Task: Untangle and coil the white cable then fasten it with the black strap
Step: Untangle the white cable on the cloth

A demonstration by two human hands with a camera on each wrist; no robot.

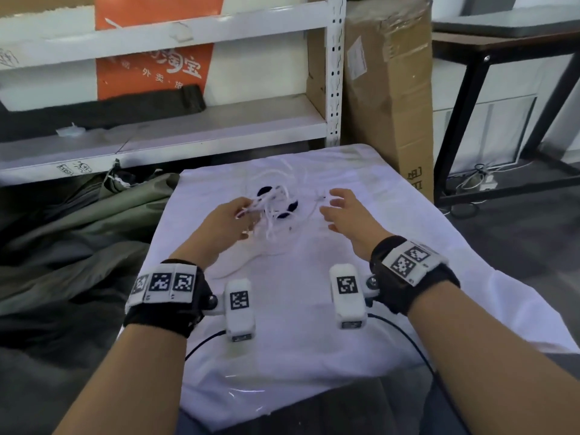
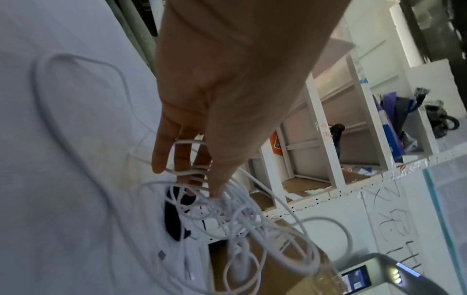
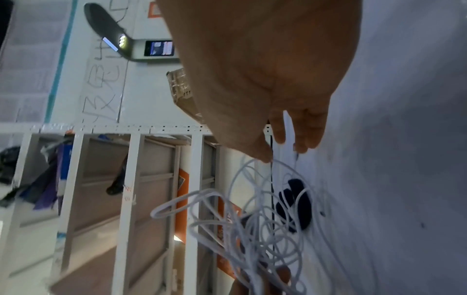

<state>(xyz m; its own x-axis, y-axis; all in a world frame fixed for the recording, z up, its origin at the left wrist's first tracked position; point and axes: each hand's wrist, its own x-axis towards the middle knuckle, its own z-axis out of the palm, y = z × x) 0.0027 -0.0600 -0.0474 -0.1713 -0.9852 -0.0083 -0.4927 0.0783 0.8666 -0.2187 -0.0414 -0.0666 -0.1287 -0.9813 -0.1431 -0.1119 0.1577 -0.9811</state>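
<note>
A tangled white cable (image 1: 272,205) lies in a heap at the far middle of the white-clothed table (image 1: 392,277). The black strap (image 1: 286,216) shows as dark patches under and between its loops. My left hand (image 1: 243,215) grips several strands at the heap's left side and lifts them; in the left wrist view the white cable (image 2: 242,217) loops around the fingers (image 2: 183,157) above the black strap (image 2: 172,219). My right hand (image 1: 329,206) hovers just right of the heap with spread fingers, holding nothing. In the right wrist view its fingertips (image 3: 302,146) hang over the white cable (image 3: 255,223) and black strap (image 3: 294,205).
A white metal shelf (image 1: 201,127) stands behind the table. A tall cardboard box (image 1: 389,89) leans at the table's far right corner, and a dark-framed desk (image 1: 470,98) stands further right. Olive fabric (image 1: 78,221) is piled on the floor to the left.
</note>
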